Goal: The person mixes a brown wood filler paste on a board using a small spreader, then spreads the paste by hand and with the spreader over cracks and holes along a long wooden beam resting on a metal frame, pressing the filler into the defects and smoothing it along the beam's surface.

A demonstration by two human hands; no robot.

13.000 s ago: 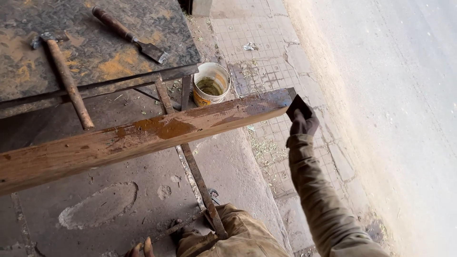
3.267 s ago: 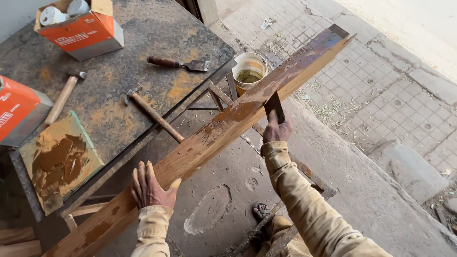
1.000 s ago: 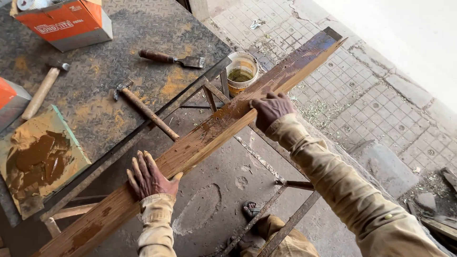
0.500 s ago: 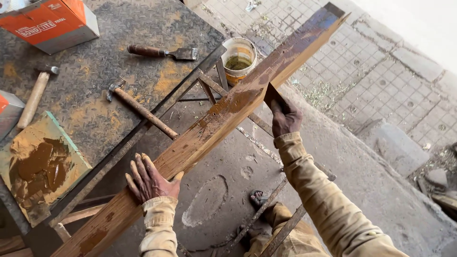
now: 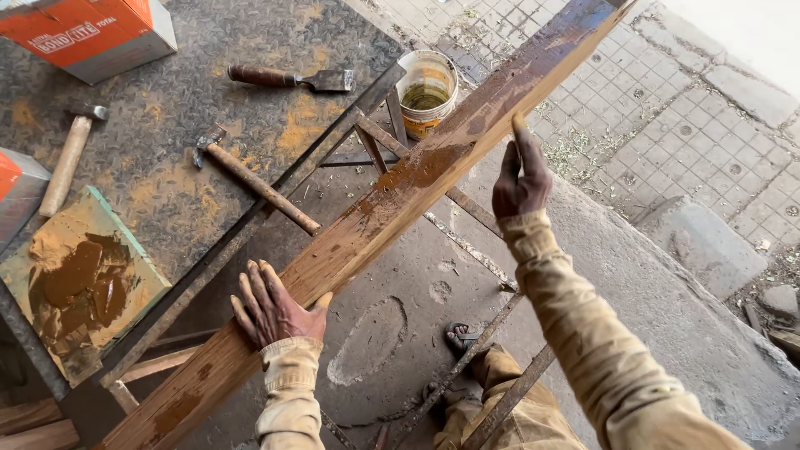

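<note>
Your left hand point(image 5: 273, 307) lies flat on the long wooden plank point(image 5: 392, 196), fingers spread, pressing it near its lower end. The plank runs diagonally across the metal frame point(image 5: 250, 223), smeared with brown putty point(image 5: 421, 167) around its middle. Your right hand point(image 5: 520, 179) is up beside the plank's far edge, gripping a thin dark scraper point(image 5: 518, 133) that touches the wood. Just past the plank sits a small paint bucket point(image 5: 427, 90); a chisel point(image 5: 292, 79) and hammer point(image 5: 254, 182) lie on the steel table point(image 5: 158, 158).
</note>
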